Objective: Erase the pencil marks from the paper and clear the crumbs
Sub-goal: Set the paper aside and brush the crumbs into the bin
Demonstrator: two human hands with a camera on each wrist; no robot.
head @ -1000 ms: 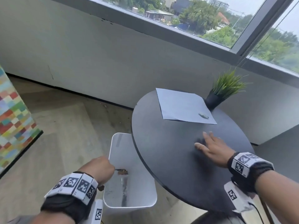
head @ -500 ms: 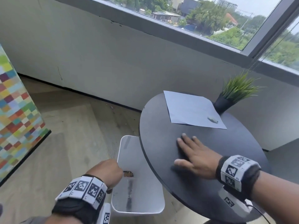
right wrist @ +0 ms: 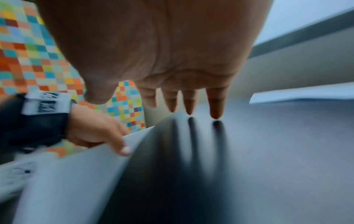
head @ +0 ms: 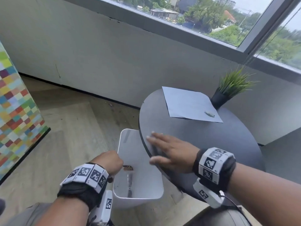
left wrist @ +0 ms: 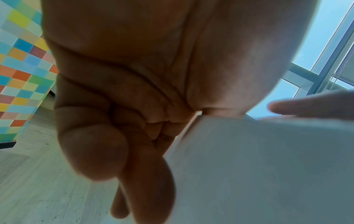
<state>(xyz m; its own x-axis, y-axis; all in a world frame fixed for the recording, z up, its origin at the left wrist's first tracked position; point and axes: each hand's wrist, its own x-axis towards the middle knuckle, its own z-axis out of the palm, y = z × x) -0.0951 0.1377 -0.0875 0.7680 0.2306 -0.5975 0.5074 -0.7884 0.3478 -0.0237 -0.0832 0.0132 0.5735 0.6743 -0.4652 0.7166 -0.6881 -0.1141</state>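
A white sheet of paper [head: 189, 103] lies at the far side of the round black table [head: 203, 141], with a small grey eraser [head: 209, 114] near its right corner. My right hand [head: 169, 149] lies flat with straight fingers at the table's left edge, its fingertips [right wrist: 216, 112] touching the top. My left hand [head: 109, 162] grips the rim of a white bin [head: 138, 185] held just under that edge. In the left wrist view my fingers [left wrist: 134, 151] curl round the bin wall [left wrist: 258, 166]. Crumbs are too small to make out.
A potted grass plant [head: 231, 88] stands at the table's far right, beside the paper. A multicoloured checkered panel [head: 16, 115] stands on the wooden floor at left. A grey wall and window run behind the table. Some debris lies inside the bin.
My right hand has swept left across the table from its middle to the left edge above the bin. The left hand has kept hold of the bin's rim.
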